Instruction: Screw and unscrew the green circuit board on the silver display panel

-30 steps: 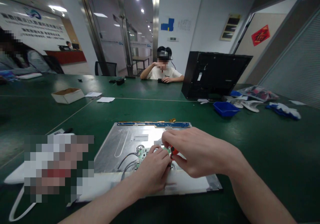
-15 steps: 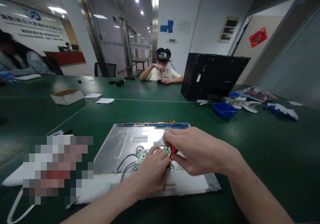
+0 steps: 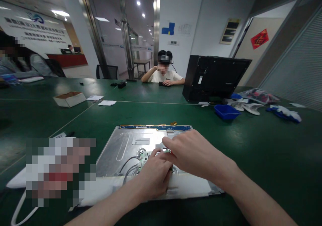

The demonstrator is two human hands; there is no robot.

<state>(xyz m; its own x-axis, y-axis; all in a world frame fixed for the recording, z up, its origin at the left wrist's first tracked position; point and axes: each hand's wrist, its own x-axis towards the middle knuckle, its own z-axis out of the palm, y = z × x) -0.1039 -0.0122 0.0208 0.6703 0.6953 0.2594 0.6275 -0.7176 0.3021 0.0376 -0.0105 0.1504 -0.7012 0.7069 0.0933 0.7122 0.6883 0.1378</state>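
Observation:
A silver metal panel (image 3: 115,148) lies flat on the green table, with a blue circuit strip (image 3: 156,128) along its far edge. Near its middle is a small green circuit board (image 3: 144,157) with dark cables (image 3: 128,162) on its left. My left hand (image 3: 156,172) rests over the board, fingers bent and close together; what they touch underneath is hidden. My right hand (image 3: 187,152) is closed beside it, thumb and forefinger near the board's right part. Only a trace of the red-and-black screwdriver handle shows at its fingers.
A black monitor (image 3: 216,78) stands at the back right, near a blue tray (image 3: 227,112) and gloves (image 3: 284,113). An open box (image 3: 69,100) and papers (image 3: 107,103) lie left. A person (image 3: 164,75) sits opposite. A blurred white item (image 3: 17,177) lies near left.
My right hand has turned and its fingers have come nearer my left hand, covering most of the red handle seen before. The view has shifted slightly.

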